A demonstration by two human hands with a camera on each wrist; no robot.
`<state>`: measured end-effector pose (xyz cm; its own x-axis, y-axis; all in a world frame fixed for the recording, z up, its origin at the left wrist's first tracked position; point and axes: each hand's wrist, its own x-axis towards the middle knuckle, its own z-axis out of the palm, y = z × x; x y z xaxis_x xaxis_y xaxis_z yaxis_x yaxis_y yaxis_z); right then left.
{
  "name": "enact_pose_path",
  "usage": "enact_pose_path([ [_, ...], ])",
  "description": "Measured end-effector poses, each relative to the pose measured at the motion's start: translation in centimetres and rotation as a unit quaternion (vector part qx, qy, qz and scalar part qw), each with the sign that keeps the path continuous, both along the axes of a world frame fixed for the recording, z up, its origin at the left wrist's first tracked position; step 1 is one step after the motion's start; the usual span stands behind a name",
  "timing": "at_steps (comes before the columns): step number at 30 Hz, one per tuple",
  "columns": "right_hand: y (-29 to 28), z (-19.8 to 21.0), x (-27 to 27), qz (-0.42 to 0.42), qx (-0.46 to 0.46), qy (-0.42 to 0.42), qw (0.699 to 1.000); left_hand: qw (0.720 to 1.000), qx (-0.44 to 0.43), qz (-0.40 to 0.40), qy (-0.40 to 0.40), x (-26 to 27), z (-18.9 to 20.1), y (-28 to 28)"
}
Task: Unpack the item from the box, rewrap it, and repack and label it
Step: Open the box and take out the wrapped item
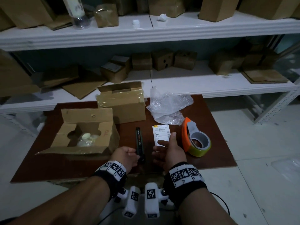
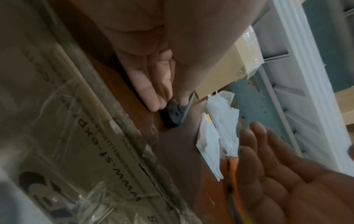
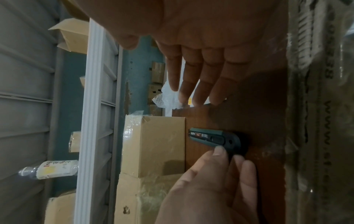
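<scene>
An open cardboard box (image 1: 87, 117) stands at the table's left, with a plastic-wrapped item (image 1: 86, 138) lying inside. A dark utility knife (image 1: 138, 140) lies on the brown table (image 1: 211, 153) beside it. My left hand (image 1: 134, 153) pinches the knife's near end (image 3: 210, 137) between thumb and fingers (image 2: 153, 98). My right hand (image 1: 167, 146) hovers with straight fingers (image 3: 193, 84), palm turned left, over the near part of a white shipping label (image 1: 161, 132). It holds nothing. Crumpled bubble wrap (image 1: 167, 106) lies behind the label.
A taped, partly open box (image 1: 125, 106) stands behind the knife. An orange tape dispenser (image 1: 194, 140) sits right of my right hand. White shelves (image 1: 178, 30) with several cardboard boxes run along the far side. A light tiled floor (image 1: 251, 143) lies to the right.
</scene>
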<state>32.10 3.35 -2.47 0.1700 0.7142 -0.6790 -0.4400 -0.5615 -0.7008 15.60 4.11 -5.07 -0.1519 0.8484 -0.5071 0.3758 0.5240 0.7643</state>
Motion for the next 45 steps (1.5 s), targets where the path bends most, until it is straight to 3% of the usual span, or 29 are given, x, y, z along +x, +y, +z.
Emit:
enact_pose_path([
  [5, 0.2, -0.1, -0.7, -0.011, 0.027, -0.016, 0.999, 0.998, 0.005, -0.029, -0.056, -1.0, 3.9, -3.5],
  [9, 0.2, 0.2, -2.2, -0.004, 0.039, -0.017, 0.999, 0.990, 0.052, -0.126, -0.021, -3.1, 8.7, -7.3],
  [12, 0.1, 1.2, -4.1, 0.029, 0.044, -0.014, 0.999, 0.985, 0.097, -0.141, -0.021, -4.9, 12.7, -9.3],
  [16, -0.7, 2.4, -7.3, 0.106, 0.097, -0.041, 0.989, 0.960, 0.236, -0.127, 0.085, -8.3, 17.7, -9.2],
  [19, -2.1, 2.9, -9.0, 0.146, 0.150, -0.051, 0.976, 0.931, 0.305, -0.097, 0.174, -12.3, 18.8, -6.2],
  [23, -3.5, 4.1, -9.7, 0.193, 0.220, -0.082, 0.953, 0.912, 0.197, -0.148, 0.329, -17.0, 16.5, -2.2],
  [29, -4.4, 4.4, -11.1, 0.261, 0.251, -0.108, 0.926, 0.879, 0.113, -0.235, 0.399, -16.9, 14.2, -0.7],
  [34, -4.6, 3.2, -12.0, 0.324, 0.286, -0.184, 0.883, 0.876, 0.083, -0.239, 0.410, -15.3, 13.0, 0.6],
  [41, -4.6, 2.5, -12.5, 0.353, 0.301, -0.250, 0.850, 0.897, 0.019, -0.218, 0.384, -14.1, 12.5, 2.3],
  [45, -4.2, 2.6, -12.0, 0.356, 0.311, -0.279, 0.836, 0.883, -0.028, -0.252, 0.396, -13.4, 11.8, 3.8],
])
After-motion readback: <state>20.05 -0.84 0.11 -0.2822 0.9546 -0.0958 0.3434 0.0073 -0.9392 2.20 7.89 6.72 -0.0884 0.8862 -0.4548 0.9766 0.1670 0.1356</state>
